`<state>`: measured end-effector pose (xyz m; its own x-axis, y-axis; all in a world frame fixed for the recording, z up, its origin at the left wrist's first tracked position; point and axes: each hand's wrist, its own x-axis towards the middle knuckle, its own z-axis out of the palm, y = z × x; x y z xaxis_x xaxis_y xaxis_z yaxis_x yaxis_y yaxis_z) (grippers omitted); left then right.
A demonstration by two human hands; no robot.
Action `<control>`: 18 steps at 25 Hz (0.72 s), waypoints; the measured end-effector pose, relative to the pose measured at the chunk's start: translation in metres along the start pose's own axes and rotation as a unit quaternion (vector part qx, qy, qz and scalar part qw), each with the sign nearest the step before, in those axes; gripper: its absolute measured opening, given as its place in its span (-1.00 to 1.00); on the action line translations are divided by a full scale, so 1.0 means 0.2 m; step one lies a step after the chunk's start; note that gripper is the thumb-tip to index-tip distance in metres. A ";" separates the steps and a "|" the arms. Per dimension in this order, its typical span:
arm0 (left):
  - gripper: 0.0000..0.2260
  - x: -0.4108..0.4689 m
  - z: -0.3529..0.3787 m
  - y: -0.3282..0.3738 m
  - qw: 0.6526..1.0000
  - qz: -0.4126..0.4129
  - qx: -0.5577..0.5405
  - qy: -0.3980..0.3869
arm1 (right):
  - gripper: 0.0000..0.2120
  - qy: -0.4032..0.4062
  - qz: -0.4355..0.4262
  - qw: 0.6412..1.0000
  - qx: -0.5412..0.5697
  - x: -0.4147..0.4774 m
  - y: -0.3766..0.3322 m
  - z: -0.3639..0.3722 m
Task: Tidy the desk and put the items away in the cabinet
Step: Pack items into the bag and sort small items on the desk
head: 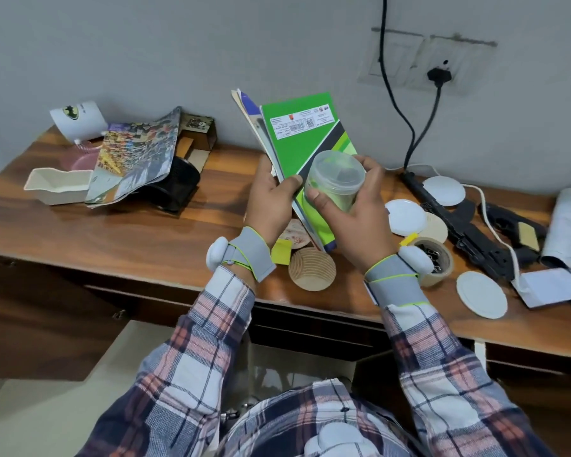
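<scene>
My left hand [271, 196] grips a small stack of notebooks, a green notebook [297, 140] on top, held upright above the wooden desk [112, 239]. My right hand [353, 212] holds a clear plastic jar [338, 179] with a lid, its fingers wrapped round it, just in front of the notebooks. Under my hands lie round coasters [312, 268] and a yellow sticky pad [282, 252].
At the left sit a white mug [78, 122], a white tray [58, 186], a colourful magazine [136, 159] over a black mesh holder [178, 186]. At the right lie white discs [482, 298], a tape roll [437, 258], a black toy gun [459, 225], cables and papers.
</scene>
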<state>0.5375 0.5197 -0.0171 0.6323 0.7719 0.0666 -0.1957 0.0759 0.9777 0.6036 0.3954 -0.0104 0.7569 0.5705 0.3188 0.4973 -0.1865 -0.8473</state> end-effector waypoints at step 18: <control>-0.70 -0.16 1.21 -0.14 0.951 -0.037 0.001 -0.307 | -0.34 0.295 0.124 0.946 -0.057 -0.20 0.33 -0.96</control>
<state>0.7047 0.3398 0.0008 0.9631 0.2496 0.1004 -0.1321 0.1138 0.9847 0.6886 0.2066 0.0020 0.9442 -0.0423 0.3265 0.2904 -0.3601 -0.8865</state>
